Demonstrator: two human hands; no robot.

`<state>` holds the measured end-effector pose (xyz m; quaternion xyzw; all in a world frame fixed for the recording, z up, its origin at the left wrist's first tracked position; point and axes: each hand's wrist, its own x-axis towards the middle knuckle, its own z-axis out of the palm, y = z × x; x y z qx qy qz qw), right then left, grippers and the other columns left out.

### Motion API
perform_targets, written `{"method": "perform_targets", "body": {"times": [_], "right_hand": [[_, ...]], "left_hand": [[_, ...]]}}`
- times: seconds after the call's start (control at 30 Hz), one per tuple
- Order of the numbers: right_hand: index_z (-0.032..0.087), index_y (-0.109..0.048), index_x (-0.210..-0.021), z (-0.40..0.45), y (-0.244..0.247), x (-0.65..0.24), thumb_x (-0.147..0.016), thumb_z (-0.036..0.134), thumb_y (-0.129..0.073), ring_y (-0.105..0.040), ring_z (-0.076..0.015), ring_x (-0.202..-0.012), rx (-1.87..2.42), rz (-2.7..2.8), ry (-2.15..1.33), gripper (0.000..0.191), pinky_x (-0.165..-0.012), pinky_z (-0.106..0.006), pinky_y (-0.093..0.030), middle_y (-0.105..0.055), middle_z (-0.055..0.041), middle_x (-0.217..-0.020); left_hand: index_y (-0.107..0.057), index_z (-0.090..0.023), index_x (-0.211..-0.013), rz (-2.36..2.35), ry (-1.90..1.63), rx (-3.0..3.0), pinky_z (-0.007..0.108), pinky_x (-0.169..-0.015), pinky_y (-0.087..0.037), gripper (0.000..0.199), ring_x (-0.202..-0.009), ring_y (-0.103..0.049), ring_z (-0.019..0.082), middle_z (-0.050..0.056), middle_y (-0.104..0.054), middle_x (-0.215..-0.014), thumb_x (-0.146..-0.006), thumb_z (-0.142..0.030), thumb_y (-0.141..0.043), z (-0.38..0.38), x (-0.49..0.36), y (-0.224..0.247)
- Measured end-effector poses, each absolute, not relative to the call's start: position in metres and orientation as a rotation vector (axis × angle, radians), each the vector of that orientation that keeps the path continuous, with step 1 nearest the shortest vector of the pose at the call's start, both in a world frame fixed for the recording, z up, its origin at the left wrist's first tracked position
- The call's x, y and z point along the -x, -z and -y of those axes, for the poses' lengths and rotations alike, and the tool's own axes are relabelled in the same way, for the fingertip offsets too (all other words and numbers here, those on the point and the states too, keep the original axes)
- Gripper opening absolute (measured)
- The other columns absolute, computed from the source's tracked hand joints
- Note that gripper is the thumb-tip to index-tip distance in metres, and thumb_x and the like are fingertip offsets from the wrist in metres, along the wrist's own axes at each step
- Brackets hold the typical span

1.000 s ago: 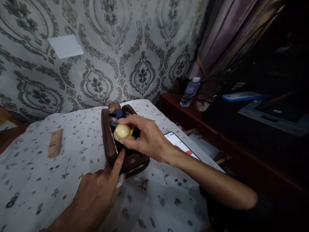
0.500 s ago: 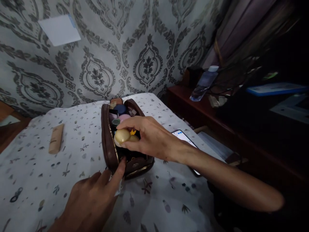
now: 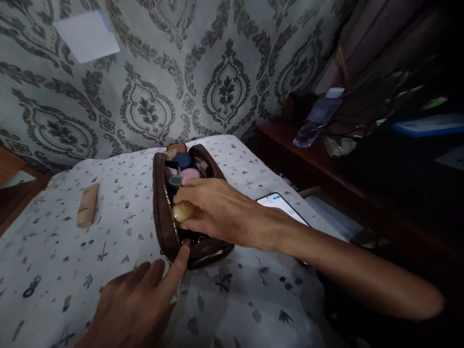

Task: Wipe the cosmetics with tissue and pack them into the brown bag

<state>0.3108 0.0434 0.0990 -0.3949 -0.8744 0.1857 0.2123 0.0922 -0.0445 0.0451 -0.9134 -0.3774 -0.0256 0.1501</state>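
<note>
A brown zippered bag (image 3: pixel 159 203) lies open on the patterned sheet, with a dark blue round item (image 3: pixel 182 160), a pink round item (image 3: pixel 190 174) and a small green-topped container (image 3: pixel 175 181) inside. My right hand (image 3: pixel 210 205) reaches into the bag, thumb and fingers around a yellowish round container (image 3: pixel 183 211). My left hand (image 3: pixel 139 295) rests at the bag's near end, its index finger extended onto the opening edge and the other fingers curled; it holds nothing visible.
A beige tube (image 3: pixel 87 205) lies left of the bag. A lit phone (image 3: pixel 279 205) sits under my right forearm. On the dark red shelf (image 3: pixel 275 140) at the right stands a clear bottle (image 3: pixel 319 117). White paper (image 3: pixel 87 36) is on the wall.
My right hand has moved lower into the bag with the yellowish container, which now shows less between the fingers. My left hand keeps its place at the bag's edge.
</note>
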Motion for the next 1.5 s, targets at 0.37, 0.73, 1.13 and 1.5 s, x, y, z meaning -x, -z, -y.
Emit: {"method": "perform_targets", "body": {"times": [0.37, 0.73, 1.13, 1.5], "right_hand": [[0.014, -0.066, -0.085, -0.047, -0.088, -0.303, -0.079, 0.017, -0.07, -0.057, -0.0209, -0.086, 1.013, 2.611, -0.28, 0.008, -0.071, -0.033, -0.041, -0.064, -0.0072, -0.091], [0.015, -0.066, -0.088, -0.048, -0.073, -0.299, -0.08, 0.018, -0.066, -0.055, -0.0251, -0.099, 1.001, 2.661, -0.133, 0.008, -0.082, -0.037, -0.039, -0.064, -0.0076, -0.091], [0.015, -0.068, -0.087, -0.046, -0.096, -0.309, -0.085, 0.009, -0.06, -0.059, -0.0214, -0.097, 0.988, 2.488, -0.414, 0.01, -0.083, -0.033, -0.044, -0.066, -0.0075, -0.094], [0.017, -0.069, -0.092, -0.026, -0.099, -0.329, -0.089, 0.01, -0.055, -0.058, -0.0196, -0.098, 0.996, 2.294, -0.386, 0.016, -0.085, -0.034, -0.047, -0.067, -0.007, -0.103]], "left_hand": [[-0.04, -0.023, -0.145, 1.121, 0.144, 2.652, 0.021, -0.043, -0.04, 0.08, -0.052, -0.06, 0.014, -0.002, -0.065, -0.067, -0.068, -0.002, -0.046, 0.043, -0.094, -0.044], [-0.037, -0.021, -0.145, 1.084, 0.133, 2.627, 0.022, -0.043, -0.04, 0.079, -0.051, -0.061, 0.014, -0.003, -0.065, -0.068, -0.069, -0.004, -0.047, 0.043, -0.094, -0.044], [-0.046, -0.023, -0.14, 1.134, 0.095, 2.637, 0.02, -0.042, -0.039, 0.077, -0.051, -0.061, 0.014, -0.001, -0.067, -0.068, -0.066, -0.005, -0.05, 0.042, -0.098, -0.047], [-0.041, -0.019, -0.144, 1.257, 0.018, 2.684, 0.02, -0.044, -0.042, 0.08, -0.053, -0.066, 0.016, -0.001, -0.071, -0.068, -0.066, -0.009, -0.054, 0.042, -0.105, -0.047]]}}
